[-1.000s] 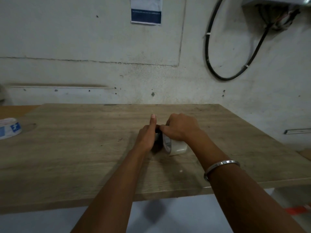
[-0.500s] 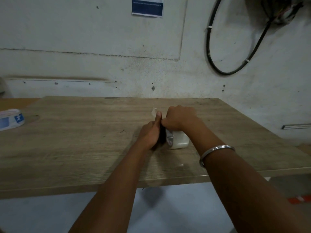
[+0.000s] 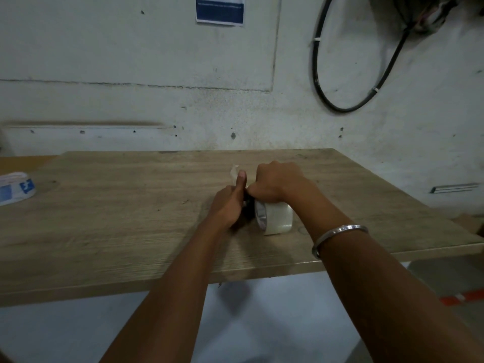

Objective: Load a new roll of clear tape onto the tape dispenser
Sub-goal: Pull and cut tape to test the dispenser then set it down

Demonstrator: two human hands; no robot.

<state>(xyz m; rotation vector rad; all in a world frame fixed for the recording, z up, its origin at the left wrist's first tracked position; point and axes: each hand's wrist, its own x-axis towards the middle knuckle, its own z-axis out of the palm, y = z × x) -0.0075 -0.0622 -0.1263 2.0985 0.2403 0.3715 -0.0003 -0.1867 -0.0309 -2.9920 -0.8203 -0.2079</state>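
A roll of clear tape (image 3: 275, 218) stands on edge on the wooden table (image 3: 117, 218), seated on a black tape dispenser (image 3: 248, 209) that is mostly hidden between my hands. My right hand (image 3: 275, 183) curls over the top of the roll and dispenser. My left hand (image 3: 229, 204) grips the dispenser's left side, thumb pointing up. A loose strip of clear tape (image 3: 234, 172) sticks up just beyond my left thumb.
Another tape roll, white with blue print (image 3: 15, 188), lies at the table's far left edge. A black cable loop (image 3: 340, 106) hangs on the wall behind. The table's front edge (image 3: 235, 277) runs just under my forearms.
My left thumb has risen and a loose end of tape now shows beyond it. The camera has tilted down slightly; both hands stay on the dispenser and roll.
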